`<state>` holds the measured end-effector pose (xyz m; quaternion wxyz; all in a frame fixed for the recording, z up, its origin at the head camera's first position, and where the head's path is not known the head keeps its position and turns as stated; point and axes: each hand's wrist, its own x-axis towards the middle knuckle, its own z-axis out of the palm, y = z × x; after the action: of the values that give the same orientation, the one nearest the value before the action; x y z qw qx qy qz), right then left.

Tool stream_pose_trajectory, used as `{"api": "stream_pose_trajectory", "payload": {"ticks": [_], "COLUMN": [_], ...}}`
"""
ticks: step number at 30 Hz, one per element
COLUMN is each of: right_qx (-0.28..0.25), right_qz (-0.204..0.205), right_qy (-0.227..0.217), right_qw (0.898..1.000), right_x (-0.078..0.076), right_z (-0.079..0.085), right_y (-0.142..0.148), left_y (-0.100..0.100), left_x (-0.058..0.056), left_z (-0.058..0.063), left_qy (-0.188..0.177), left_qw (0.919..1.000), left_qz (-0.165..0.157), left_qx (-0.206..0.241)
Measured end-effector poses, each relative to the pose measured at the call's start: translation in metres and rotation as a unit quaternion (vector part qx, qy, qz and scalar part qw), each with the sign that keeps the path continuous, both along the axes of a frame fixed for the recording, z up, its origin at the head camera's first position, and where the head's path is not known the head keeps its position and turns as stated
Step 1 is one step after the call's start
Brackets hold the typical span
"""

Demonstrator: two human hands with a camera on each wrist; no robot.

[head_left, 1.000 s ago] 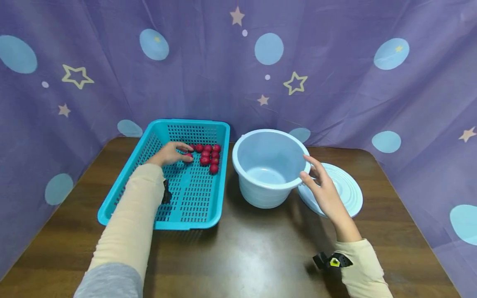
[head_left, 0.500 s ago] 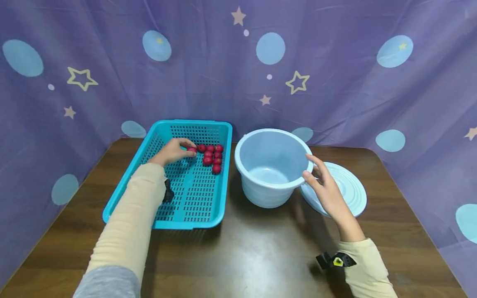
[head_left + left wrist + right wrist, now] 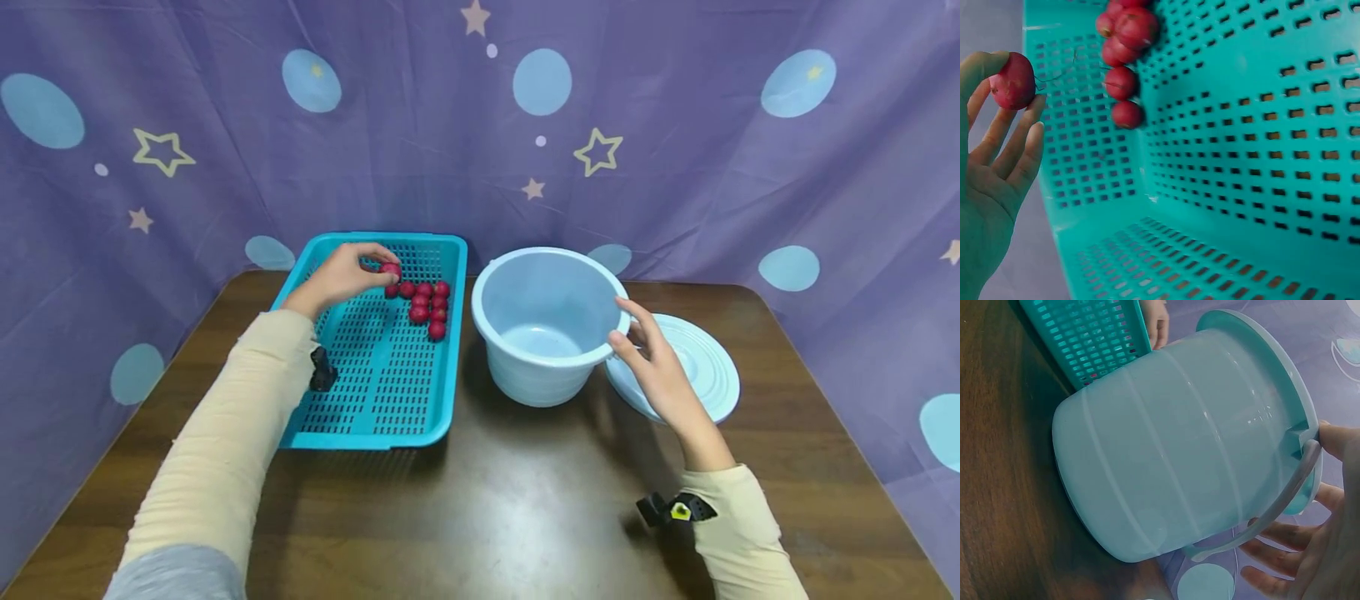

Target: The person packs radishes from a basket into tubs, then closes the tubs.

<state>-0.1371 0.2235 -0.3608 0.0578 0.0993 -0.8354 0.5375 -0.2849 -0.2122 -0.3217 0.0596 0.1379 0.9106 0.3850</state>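
Observation:
My left hand (image 3: 341, 273) pinches a radish (image 3: 1014, 81) between thumb and fingertips, raised over the far part of a turquoise basket (image 3: 360, 439). A thin root trails from it in the left wrist view. Several other radishes (image 3: 420, 314) lie grouped on the basket floor toward its far right corner. My right hand (image 3: 662, 377) holds the right rim of a light blue bucket (image 3: 536, 382), thumb and fingers at either side of the edge. The bucket stands upright, its visible inside bare. Its curved handle (image 3: 1285, 499) hangs beside my fingers in the right wrist view.
A light blue round lid (image 3: 708, 367) lies on the brown wooden table (image 3: 517, 517) to the right of the bucket, partly hidden behind my right hand. Behind the table hangs a purple curtain (image 3: 420, 125) with stars and dots. Basket and bucket stand side by side.
My left hand has taken hold of the radish and lifted it from the basket floor. My right hand stays at the bucket rim, and the view has tilted slightly.

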Motion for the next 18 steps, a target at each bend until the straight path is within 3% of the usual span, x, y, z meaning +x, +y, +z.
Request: {"api": "stream_pose_trajectory", "payload": {"ticks": [7, 18], "right_qx": [-0.005, -0.002], "right_qz": [0.001, 0.0], "right_qy": [0.004, 0.005], "right_qw": [1.0, 1.0], "right_x": [-0.003, -0.001], "right_z": [0.0, -0.001], "right_y": [0.0, 0.0], "left_y": [0.01, 0.034], "left_x": [0.007, 0.026], "left_z": [0.017, 0.039], "left_qy": [0.023, 0.085], "left_qw": [0.9995, 0.9952], "left_qz": [-0.009, -0.04], "left_qx": [0.018, -0.024]}}
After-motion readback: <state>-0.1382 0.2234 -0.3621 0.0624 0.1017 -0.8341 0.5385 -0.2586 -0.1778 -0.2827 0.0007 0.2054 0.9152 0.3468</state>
